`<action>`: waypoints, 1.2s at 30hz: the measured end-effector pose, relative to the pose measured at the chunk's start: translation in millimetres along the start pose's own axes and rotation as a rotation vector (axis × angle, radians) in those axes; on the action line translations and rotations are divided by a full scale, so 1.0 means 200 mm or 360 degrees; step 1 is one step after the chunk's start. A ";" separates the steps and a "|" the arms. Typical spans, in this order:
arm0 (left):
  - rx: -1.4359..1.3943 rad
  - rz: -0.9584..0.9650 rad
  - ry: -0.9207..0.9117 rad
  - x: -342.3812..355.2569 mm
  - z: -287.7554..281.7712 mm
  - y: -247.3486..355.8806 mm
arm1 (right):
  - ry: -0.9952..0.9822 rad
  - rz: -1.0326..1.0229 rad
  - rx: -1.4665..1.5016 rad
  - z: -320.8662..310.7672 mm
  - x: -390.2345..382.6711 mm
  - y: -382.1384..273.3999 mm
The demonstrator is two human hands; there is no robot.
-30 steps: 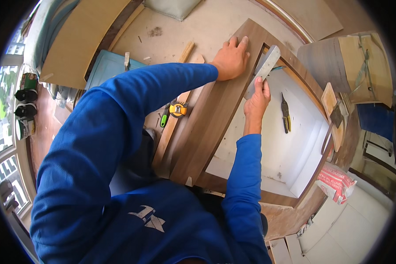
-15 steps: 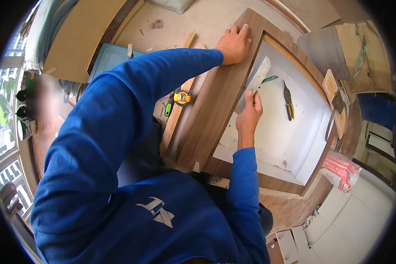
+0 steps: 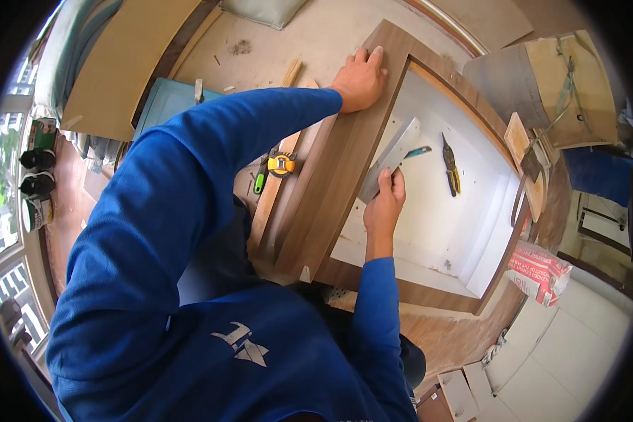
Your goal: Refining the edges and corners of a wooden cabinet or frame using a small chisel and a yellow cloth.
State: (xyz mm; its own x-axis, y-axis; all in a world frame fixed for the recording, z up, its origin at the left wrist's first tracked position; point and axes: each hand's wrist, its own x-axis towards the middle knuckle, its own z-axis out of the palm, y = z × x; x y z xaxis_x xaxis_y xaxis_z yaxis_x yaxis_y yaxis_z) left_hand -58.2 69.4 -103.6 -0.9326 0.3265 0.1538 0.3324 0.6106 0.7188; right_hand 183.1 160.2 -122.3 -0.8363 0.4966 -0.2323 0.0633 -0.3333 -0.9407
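My left hand (image 3: 360,77) lies with fingers apart on the brown wood-grain board (image 3: 330,190) along the left side of an open cabinet with a white interior (image 3: 429,225). My right hand (image 3: 383,204) grips a flat silver-grey bar (image 3: 401,144), held slanting inside the cabinet along that board's inner edge. Beside the bar is a small teal cutter (image 3: 418,151), and further right lies a black-and-yellow plier-like tool (image 3: 451,165). To the left of the board, a yellow tape measure (image 3: 281,164) and a green-handled tool (image 3: 259,184) are by a wooden strip (image 3: 264,218).
A blue lidded case (image 3: 158,105) and a leaning tan panel (image 3: 105,63) stand at upper left, near several tubs (image 3: 37,211). At right are cardboard sheets (image 3: 570,84), a small board (image 3: 524,155) and a red-and-white sack (image 3: 538,274). A pillow (image 3: 260,8) lies at the top.
My right hand and the bar have moved down and toward me along the board's inner edge, deeper over the cabinet's interior. My left hand stays on the board.
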 end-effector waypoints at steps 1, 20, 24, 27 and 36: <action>0.0003 -0.0014 0.0003 0.00 -0.01 -0.01 | -0.0047 -0.0015 0.0030 0.03 0.08 -0.01; -0.0039 0.0013 -0.0078 0.01 -0.01 -0.03 | 0.0081 -0.0028 0.0028 0.22 0.62 -0.05; -0.0049 0.0065 -0.0033 0.02 0.01 0.00 | 0.0032 0.0049 0.0070 0.13 0.35 0.00; -0.0036 0.0068 0.0006 0.01 0.00 -0.01 | -0.0038 0.0046 -0.0003 0.09 0.16 0.00; -0.0024 0.0035 -0.0022 0.02 0.03 -0.02 | -0.0023 0.0172 -0.0129 -0.02 -0.22 0.00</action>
State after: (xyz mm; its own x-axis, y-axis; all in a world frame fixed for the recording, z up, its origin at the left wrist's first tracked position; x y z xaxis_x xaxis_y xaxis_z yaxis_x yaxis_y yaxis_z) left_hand -62.0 71.9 -110.7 -0.9230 0.3497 0.1605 0.3505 0.5921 0.7257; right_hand 222.5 141.3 -113.2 -0.8299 0.4495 -0.3304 0.1969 -0.3181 -0.9274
